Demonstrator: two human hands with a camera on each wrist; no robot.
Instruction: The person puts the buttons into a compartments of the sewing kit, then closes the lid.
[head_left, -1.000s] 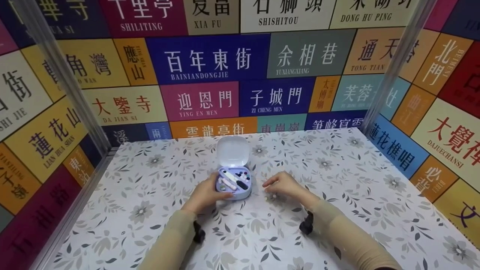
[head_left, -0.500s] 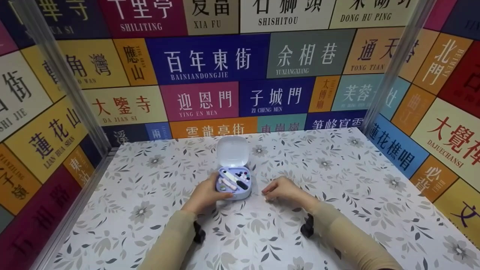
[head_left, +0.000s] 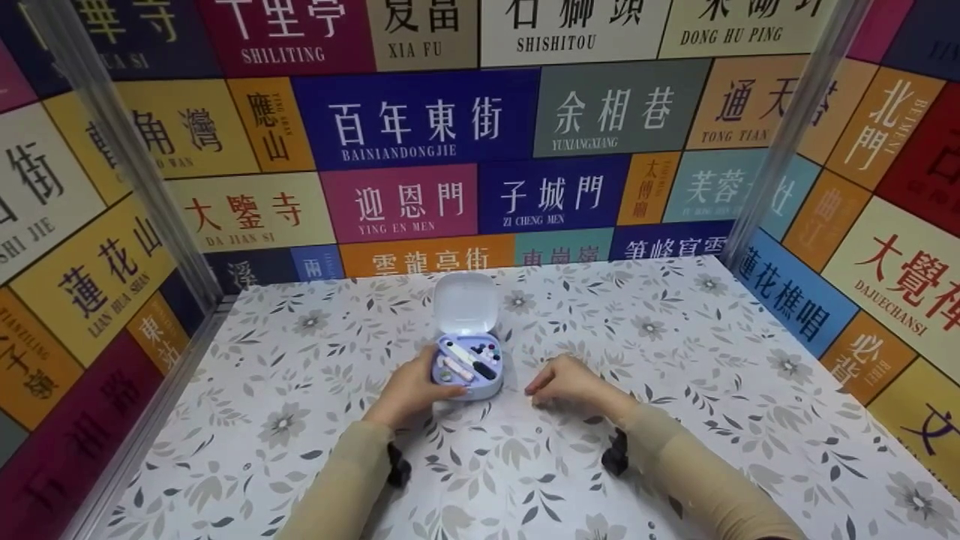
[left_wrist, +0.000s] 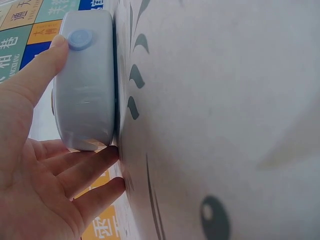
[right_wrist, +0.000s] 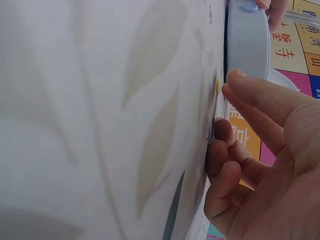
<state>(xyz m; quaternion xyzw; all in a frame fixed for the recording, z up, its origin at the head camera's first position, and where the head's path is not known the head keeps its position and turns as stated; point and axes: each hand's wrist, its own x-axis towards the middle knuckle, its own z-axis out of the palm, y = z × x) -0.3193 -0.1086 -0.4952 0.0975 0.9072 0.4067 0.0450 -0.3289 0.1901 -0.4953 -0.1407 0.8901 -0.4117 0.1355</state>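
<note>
A small lavender hinged case (head_left: pixel 480 390) stands on the table with its pale lid (head_left: pixel 466 302) raised. Inside lie a white stick-like item (head_left: pixel 455 349), a dark-ended piece (head_left: pixel 484 370), a pale pinkish tube (head_left: pixel 455 367) and several tiny dark and coloured bits (head_left: pixel 486 351). My left hand (head_left: pixel 409 390) grips the case from the left, thumb beside its round blue button (left_wrist: pixel 80 39) and fingers at its side. To the right, my right hand (head_left: pixel 574 384) rests low, fingers bent. Its thumb and index fingertips are close to a tiny yellow piece (right_wrist: pixel 218 85) on the tabletop, apparently just short of it.
A floral white cloth (head_left: pixel 300 390) covers the table. Sign-covered walls (head_left: pixel 420 112) enclose the back and both sides, with clear corner posts (head_left: pixel 787 135) where they meet. Each wrist carries a small black device (head_left: pixel 615 451).
My right hand has lowered slightly toward the tabletop and its fingers have drawn closer together. Small yellowish bits near those fingers have gone from the head view. Left hand and case stay put.
</note>
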